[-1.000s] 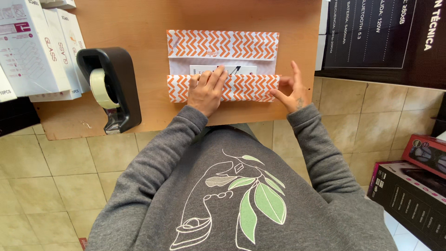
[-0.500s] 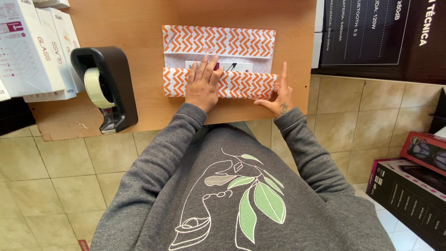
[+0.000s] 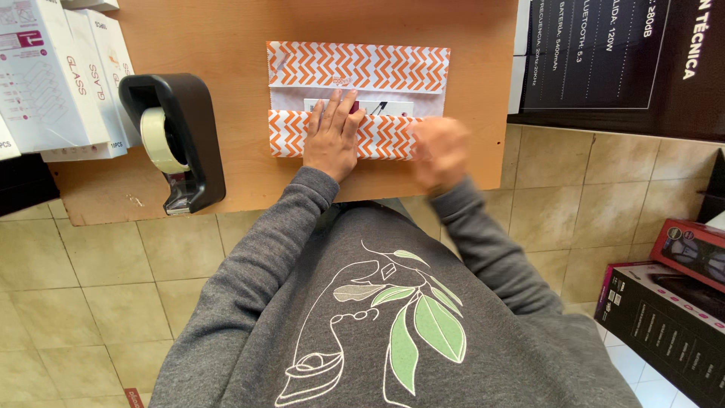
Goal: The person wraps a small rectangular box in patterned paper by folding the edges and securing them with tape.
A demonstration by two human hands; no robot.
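A sheet of orange-and-white chevron wrapping paper (image 3: 362, 66) lies on the wooden table (image 3: 226, 45), folded around a flat white box (image 3: 393, 107) that shows in the gap between the two flaps. My left hand (image 3: 332, 136) presses flat, fingers spread, on the near flap (image 3: 287, 132). My right hand (image 3: 439, 151) is blurred at the right end of that flap, near the table's front edge; its fingers look curled, and whether it grips the paper I cannot tell.
A black tape dispenser (image 3: 181, 140) with a roll of clear tape stands left of the paper. White product boxes (image 3: 53, 75) are stacked at the far left. A large black box (image 3: 619, 60) sits at the right. More boxes (image 3: 672, 310) rest on the tiled floor.
My right hand has slid left and toward me from the flap's right end, now blurred. My left hand has stayed pressed on the near flap.
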